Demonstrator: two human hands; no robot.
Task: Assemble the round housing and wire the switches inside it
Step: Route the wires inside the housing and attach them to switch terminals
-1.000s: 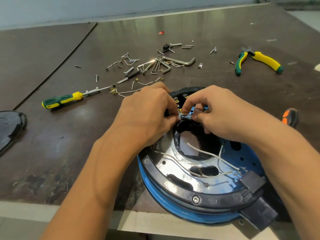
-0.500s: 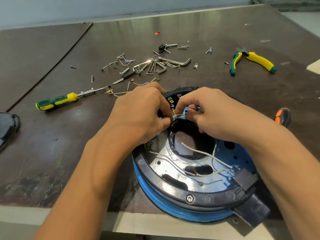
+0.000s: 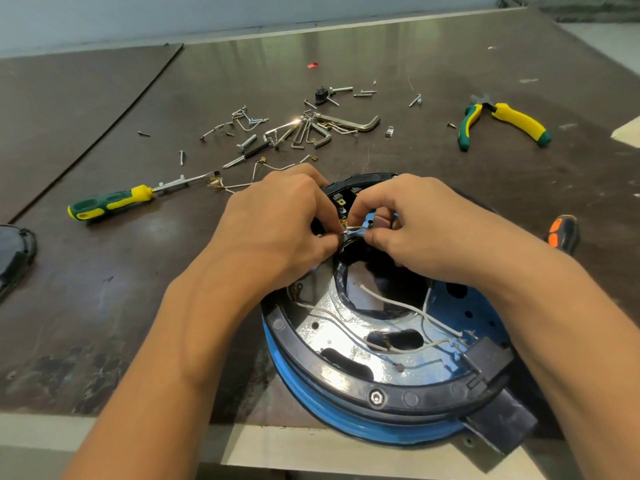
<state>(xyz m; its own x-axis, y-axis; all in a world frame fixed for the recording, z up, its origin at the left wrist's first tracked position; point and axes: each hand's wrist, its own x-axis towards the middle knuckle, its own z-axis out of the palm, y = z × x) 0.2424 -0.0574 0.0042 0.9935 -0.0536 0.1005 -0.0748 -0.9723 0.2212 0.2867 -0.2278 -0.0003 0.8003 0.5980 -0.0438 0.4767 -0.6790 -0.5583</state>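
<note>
The round housing [image 3: 349, 393], a blue shell with a black rim and shiny inner plate, lies at the table's near edge. Thin white wires [image 3: 391, 299] run across the plate to a black block [image 3: 488, 358] at its right. Over the housing's far side, my left hand [image 3: 277, 230] and my right hand [image 3: 412, 230] meet fingertip to fingertip, both pinching a short white wire [image 3: 355, 229] with a brass terminal. Switch terminals [image 3: 341, 202] show in the black rim just behind the fingers. The fingers hide the wire's ends.
A green-yellow screwdriver [image 3: 110, 202] lies left of the hands. Hex keys, screws and small wire pieces [image 3: 311, 129] are scattered behind. Pliers [image 3: 502, 123] lie far right, an orange-black tool handle [image 3: 562, 233] right, a black cover [image 3: 14, 254] at the left edge.
Both hands stay pinched together on the wire over the housing's far side, with only slight finger shifts. The view has shifted a little.
</note>
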